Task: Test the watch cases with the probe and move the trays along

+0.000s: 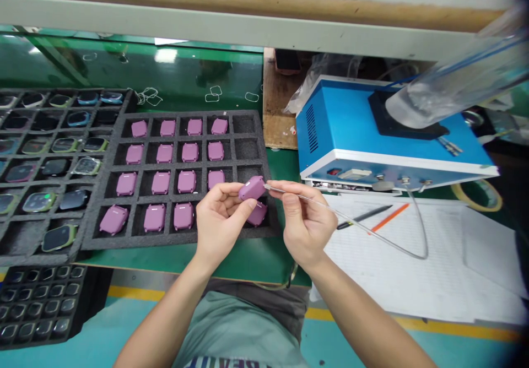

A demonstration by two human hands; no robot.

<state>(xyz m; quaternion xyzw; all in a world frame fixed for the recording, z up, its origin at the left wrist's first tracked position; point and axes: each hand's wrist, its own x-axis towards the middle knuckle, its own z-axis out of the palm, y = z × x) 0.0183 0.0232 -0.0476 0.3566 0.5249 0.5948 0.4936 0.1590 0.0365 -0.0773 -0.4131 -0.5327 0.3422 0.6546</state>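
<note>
held item: purple case (252, 188), tilted, over foam tray's (144, 242) 4 o'clock corner
left hand (219, 222): we saw it gripping the case
right hand (308, 225): pinched thin cord (426, 247), tip at case's 3 o'clock end
progress: we judged one mid-work; sixteen others showed in tray, done/waiting we couldn't tell
blue box (351, 114): 2 o'clock of case, cord led there

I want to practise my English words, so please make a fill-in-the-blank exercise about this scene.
The left hand holds a ____ case.
The right hand holds a thin cable.
The cable runs to a box with a ____ top.
Beside the black pen lies an ____ one.

Missing words: purple; blue; orange.
</note>
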